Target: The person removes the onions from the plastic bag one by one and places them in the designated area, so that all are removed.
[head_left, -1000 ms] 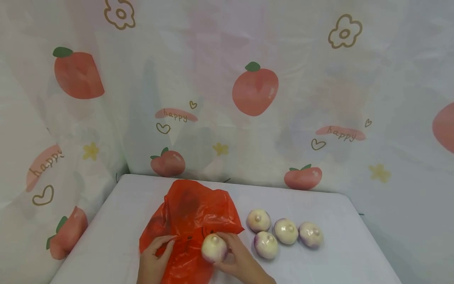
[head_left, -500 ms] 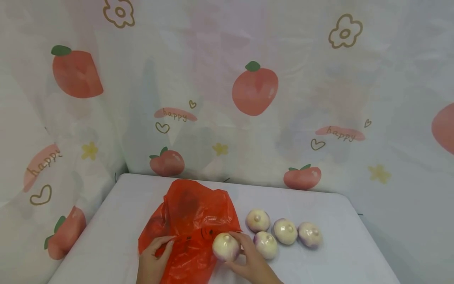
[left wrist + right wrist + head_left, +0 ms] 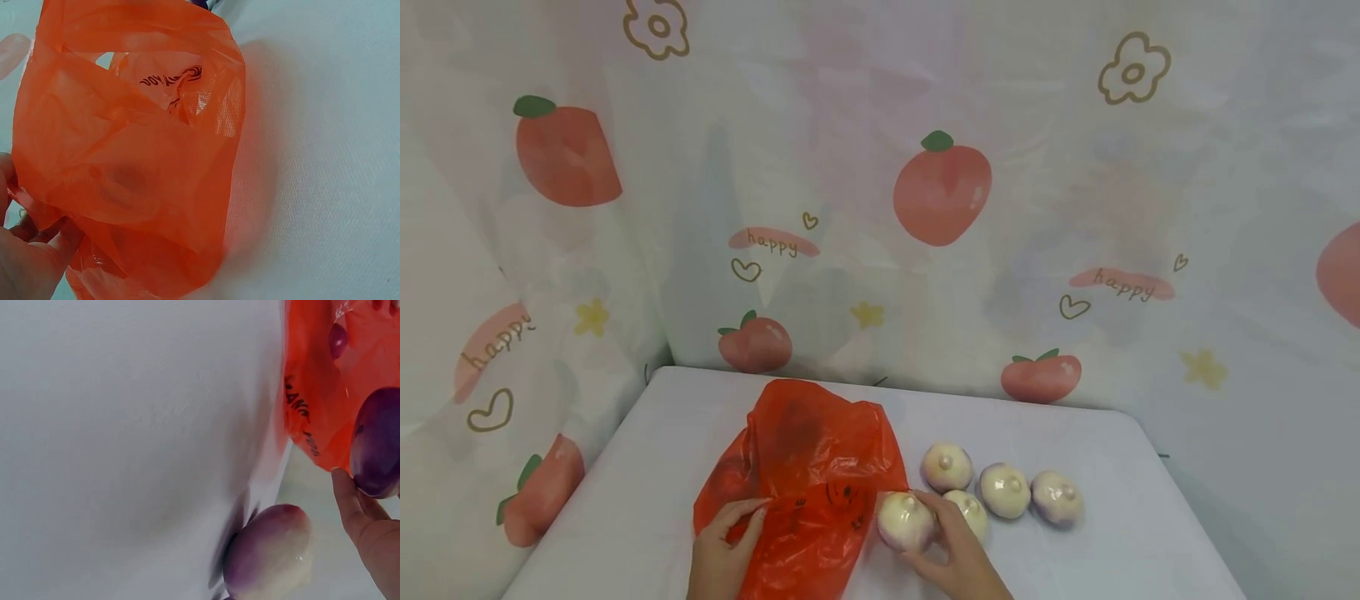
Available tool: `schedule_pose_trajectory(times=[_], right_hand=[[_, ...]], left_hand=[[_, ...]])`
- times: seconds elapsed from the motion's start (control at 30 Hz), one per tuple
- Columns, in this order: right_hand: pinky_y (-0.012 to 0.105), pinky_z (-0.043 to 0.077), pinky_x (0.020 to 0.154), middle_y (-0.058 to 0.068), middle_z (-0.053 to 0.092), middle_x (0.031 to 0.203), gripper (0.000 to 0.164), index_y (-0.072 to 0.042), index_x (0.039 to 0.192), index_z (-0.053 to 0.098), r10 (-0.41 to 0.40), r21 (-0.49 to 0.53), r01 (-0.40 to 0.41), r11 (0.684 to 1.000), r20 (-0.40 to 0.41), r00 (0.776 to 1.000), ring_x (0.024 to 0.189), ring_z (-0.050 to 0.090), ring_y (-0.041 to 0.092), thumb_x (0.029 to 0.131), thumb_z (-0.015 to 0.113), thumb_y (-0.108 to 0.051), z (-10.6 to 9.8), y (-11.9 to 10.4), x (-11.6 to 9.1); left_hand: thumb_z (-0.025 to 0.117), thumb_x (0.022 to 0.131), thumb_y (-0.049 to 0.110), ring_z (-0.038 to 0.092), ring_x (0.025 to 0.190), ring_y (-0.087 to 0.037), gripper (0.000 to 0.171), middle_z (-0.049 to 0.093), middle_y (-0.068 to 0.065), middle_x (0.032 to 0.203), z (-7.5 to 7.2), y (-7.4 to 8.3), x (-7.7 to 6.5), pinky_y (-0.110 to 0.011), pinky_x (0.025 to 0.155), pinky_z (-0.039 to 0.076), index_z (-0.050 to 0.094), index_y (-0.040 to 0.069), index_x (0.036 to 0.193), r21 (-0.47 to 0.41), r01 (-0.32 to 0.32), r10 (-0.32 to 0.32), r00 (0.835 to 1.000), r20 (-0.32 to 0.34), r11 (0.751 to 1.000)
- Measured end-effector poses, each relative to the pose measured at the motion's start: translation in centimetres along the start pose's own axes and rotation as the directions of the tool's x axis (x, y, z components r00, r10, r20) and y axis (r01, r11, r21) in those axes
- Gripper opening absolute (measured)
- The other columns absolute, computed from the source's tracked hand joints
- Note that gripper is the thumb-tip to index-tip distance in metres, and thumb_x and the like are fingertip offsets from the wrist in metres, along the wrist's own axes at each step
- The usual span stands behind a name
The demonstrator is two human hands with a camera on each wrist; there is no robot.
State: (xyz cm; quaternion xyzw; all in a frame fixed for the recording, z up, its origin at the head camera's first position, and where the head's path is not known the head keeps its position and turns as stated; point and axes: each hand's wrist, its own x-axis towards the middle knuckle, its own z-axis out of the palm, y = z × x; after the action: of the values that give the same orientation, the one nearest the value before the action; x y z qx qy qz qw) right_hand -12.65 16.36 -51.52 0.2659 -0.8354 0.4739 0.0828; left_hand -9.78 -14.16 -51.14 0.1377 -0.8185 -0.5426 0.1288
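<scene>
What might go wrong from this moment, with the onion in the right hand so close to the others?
The onion gripped by the right hand sits against another onion; setting it down may knock that one, and these round bulbs could roll across the table. The orange bag, pinned only at its edge by the left hand, may slide.

The word "happy" is printed repeatedly on the backdrop curtain (image 3: 772, 242). Dark lettering is seen on the orange bag (image 3: 808, 479), beside the left-hand fingers (image 3: 752, 517), but cannot be read.

Orange bag (image 3: 805, 492), purple-white onions (image 3: 1003, 490)
</scene>
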Motion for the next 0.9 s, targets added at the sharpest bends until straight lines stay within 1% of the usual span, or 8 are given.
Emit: schedule_pose_trajectory(times=[0.17, 0.27, 0.4, 0.43, 0.5, 0.6, 0.7, 0.9], right_hand=[[0.025, 0.048, 0.085, -0.009, 0.052, 0.125, 0.07, -0.01, 0.133, 0.049, 0.068, -0.039, -0.07, 0.997, -0.059, 0.996, 0.109, 0.05, 0.007, 0.073, 0.083, -0.023, -0.5, 0.4, -0.3], [0.025, 0.051, 0.076, 0.0, 0.053, 0.123, 0.074, -0.003, 0.132, 0.048, -0.01, -0.069, 0.003, 0.998, -0.103, 0.995, 0.104, 0.05, 0.009, 0.068, 0.085, -0.01, -0.6, 0.8, -0.5], [0.024, 0.052, 0.067, 0.017, 0.052, 0.12, 0.079, 0.006, 0.129, 0.047, -0.155, -0.13, 0.134, 0.982, -0.168, 0.974, 0.1, 0.051, 0.013, 0.06, 0.085, 0.004, -0.6, 1.3, -0.7], [0.023, 0.052, 0.067, 0.017, 0.051, 0.12, 0.079, 0.006, 0.129, 0.047, -0.154, -0.136, 0.13, 0.982, -0.179, 0.972, 0.099, 0.051, 0.012, 0.059, 0.085, 0.005, -0.6, 1.3, -0.8], [0.024, 0.053, 0.066, 0.016, 0.051, 0.12, 0.078, 0.006, 0.128, 0.047, -0.112, -0.108, 0.092, 0.99, -0.197, 0.974, 0.099, 0.052, 0.01, 0.06, 0.085, 0.006, -0.9, 1.3, -0.8], [0.026, 0.054, 0.068, 0.01, 0.052, 0.122, 0.073, 0.0, 0.128, 0.049, 0.027, -0.069, -0.043, 0.997, -0.222, 0.975, 0.101, 0.051, 0.005, 0.065, 0.084, -0.001, -1.6, 1.0, -0.8], [0.029, 0.054, 0.07, 0.009, 0.052, 0.125, 0.07, -0.003, 0.129, 0.05, 0.124, -0.062, -0.145, 0.987, -0.261, 0.957, 0.106, 0.048, 0.005, 0.068, 0.084, -0.007, -2.4, 0.3, -0.7], [0.03, 0.054, 0.07, 0.013, 0.05, 0.128, 0.075, -0.001, 0.133, 0.045, 0.062, -0.17, -0.121, 0.978, -0.318, 0.946, 0.109, 0.043, -0.003, 0.069, 0.083, -0.004, -4.1, 1.2, -1.0]], left_hand=[[0.066, 0.089, 0.013, 0.06, 0.09, -0.02, 0.015, 0.065, -0.001, 0.099, -0.1, 0.0, 0.1, -0.033, 0.074, 0.054, 0.072, 0.011, 0.103, -0.004, 0.019, -0.019, 1.0, 0.0, 1.0], [0.066, 0.089, 0.013, 0.06, 0.09, -0.02, 0.015, 0.065, -0.001, 0.098, -0.2, 0.1, 0.1, -0.032, 0.074, 0.054, 0.072, 0.012, 0.103, -0.007, 0.005, -0.005, 1.0, -0.007, 1.0], [0.066, 0.089, 0.013, 0.061, 0.09, -0.02, 0.016, 0.066, -0.002, 0.099, -0.2, 0.2, 0.1, -0.032, 0.074, 0.054, 0.072, 0.011, 0.104, -0.012, 0.007, -0.007, 1.0, -0.004, 1.0], [0.066, 0.089, 0.013, 0.061, 0.09, -0.02, 0.016, 0.066, -0.002, 0.099, -0.2, 0.3, 0.0, -0.032, 0.074, 0.054, 0.072, 0.01, 0.104, -0.013, 0.005, -0.005, 1.0, -0.002, 1.0], [0.066, 0.09, 0.013, 0.06, 0.09, -0.021, 0.017, 0.065, -0.003, 0.1, -0.2, 0.3, -0.1, -0.033, 0.075, 0.054, 0.071, 0.009, 0.105, -0.012, 0.004, -0.004, 1.0, 0.001, 1.0], [0.065, 0.09, 0.014, 0.06, 0.091, -0.021, 0.017, 0.065, -0.003, 0.1, -0.2, 0.2, -0.1, -0.033, 0.075, 0.054, 0.071, 0.01, 0.105, -0.015, 0.011, -0.011, 1.0, 0.002, 1.0], [0.066, 0.09, 0.015, 0.06, 0.091, -0.02, 0.017, 0.065, -0.002, 0.1, -0.2, 0.1, -0.1, -0.033, 0.075, 0.054, 0.071, 0.01, 0.105, -0.018, 0.017, -0.017, 1.0, 0.001, 1.0], [0.066, 0.089, 0.013, 0.061, 0.09, -0.02, 0.016, 0.065, -0.002, 0.1, -0.1, -0.2, 0.0, -0.032, 0.074, 0.054, 0.071, 0.011, 0.105, -0.035, 0.019, -0.018, 1.0, 0.007, 0.999]])
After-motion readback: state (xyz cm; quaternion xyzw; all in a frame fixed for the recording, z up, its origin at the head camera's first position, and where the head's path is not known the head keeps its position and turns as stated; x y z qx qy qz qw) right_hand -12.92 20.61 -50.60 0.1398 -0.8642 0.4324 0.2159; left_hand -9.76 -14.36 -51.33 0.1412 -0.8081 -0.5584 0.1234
